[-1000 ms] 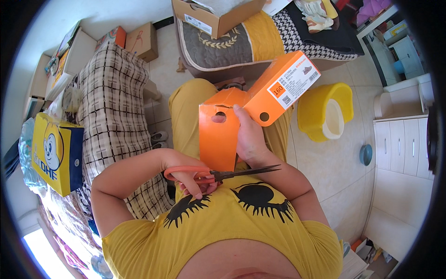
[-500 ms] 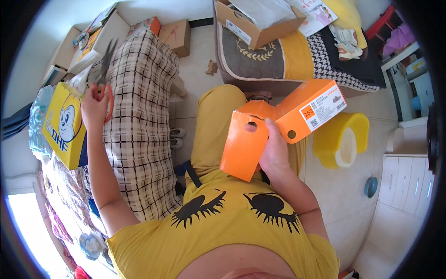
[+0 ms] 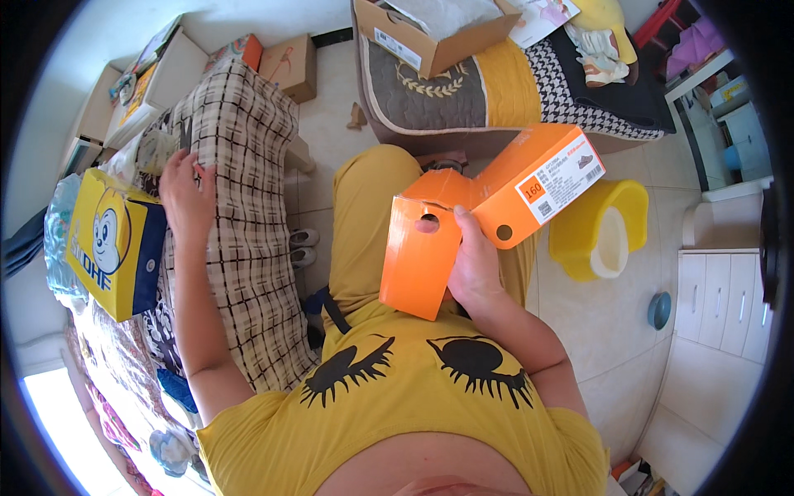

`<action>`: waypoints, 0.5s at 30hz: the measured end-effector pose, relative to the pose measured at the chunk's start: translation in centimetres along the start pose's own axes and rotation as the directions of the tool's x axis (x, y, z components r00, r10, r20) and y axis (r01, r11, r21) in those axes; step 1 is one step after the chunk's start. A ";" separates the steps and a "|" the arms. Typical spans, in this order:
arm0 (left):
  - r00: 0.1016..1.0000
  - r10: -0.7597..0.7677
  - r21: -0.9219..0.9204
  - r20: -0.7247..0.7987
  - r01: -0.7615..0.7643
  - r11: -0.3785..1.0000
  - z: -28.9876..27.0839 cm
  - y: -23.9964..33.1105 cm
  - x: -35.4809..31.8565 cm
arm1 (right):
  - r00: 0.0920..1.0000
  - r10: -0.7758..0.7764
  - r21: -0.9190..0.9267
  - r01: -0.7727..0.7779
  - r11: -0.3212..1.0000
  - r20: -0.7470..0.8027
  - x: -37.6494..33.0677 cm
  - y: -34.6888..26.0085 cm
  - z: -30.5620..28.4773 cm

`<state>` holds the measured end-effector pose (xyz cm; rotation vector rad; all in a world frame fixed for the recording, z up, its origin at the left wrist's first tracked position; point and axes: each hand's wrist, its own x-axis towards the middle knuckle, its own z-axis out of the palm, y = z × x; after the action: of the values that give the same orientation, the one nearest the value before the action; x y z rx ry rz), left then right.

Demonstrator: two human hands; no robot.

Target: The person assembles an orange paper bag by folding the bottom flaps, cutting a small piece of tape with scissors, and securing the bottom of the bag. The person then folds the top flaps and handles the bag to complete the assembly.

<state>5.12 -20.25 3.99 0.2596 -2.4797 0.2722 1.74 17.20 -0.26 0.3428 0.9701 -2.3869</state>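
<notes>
In my right hand (image 3: 480,258) is an orange shoebox (image 3: 420,256), held above my lap with the thumb on its near side. Its two parts spread in a V, and the right part carries a white printed label. Each part shows a round hole. My left hand (image 3: 188,194) is low over the checked cloth at the left, its fingers bent round the scissors (image 3: 185,136). Only a short length of dark blade shows beyond the fingertips; the handles are hidden. Beside that hand stands a yellow and blue carton (image 3: 112,240) with a cartoon face.
A checked cloth (image 3: 240,240) covers the long surface at my left. Ahead, a brown carton (image 3: 438,50) and pale shoes (image 3: 597,58) lie on a padded bed or bench (image 3: 447,107). At right are a yellow potty-like seat (image 3: 571,248), a teal bowl (image 3: 659,310) and white drawers (image 3: 715,306).
My left hand has lowered the scissors from upright toward the checked cloth, and the orange handle has gone out of sight. My right hand keeps hold of the shoebox. The whole view has shifted slightly.
</notes>
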 end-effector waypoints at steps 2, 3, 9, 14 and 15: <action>0.994 0.083 -0.442 0.068 -0.045 0.896 -2.2 6.1 0.5 | 1.000 -0.012 -0.009 0.012 1.000 0.005 0.2 0.2 -0.2; 0.970 0.099 -0.640 0.224 0.069 0.765 -3.7 9.2 0.4 | 1.000 -0.005 -0.013 0.005 1.000 -0.002 0.2 0.2 -0.2; 0.776 0.394 -0.867 0.493 0.398 0.300 -4.5 18.3 -1.5 | 0.999 0.035 0.002 -0.035 0.999 -0.040 0.1 0.1 -0.2; 0.742 0.317 -0.783 0.591 0.622 0.002 -2.6 19.8 -3.4 | 1.000 0.012 0.021 -0.012 1.000 -0.022 0.3 0.4 -0.1; 0.734 0.300 -0.764 0.610 0.645 -0.026 -2.6 20.0 -3.5 | 0.999 0.025 0.020 -0.025 0.999 0.021 0.4 0.4 -0.5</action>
<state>4.43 0.07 1.26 0.0280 -2.3813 -2.1753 1.69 17.15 -1.04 0.3355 0.9283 -2.3747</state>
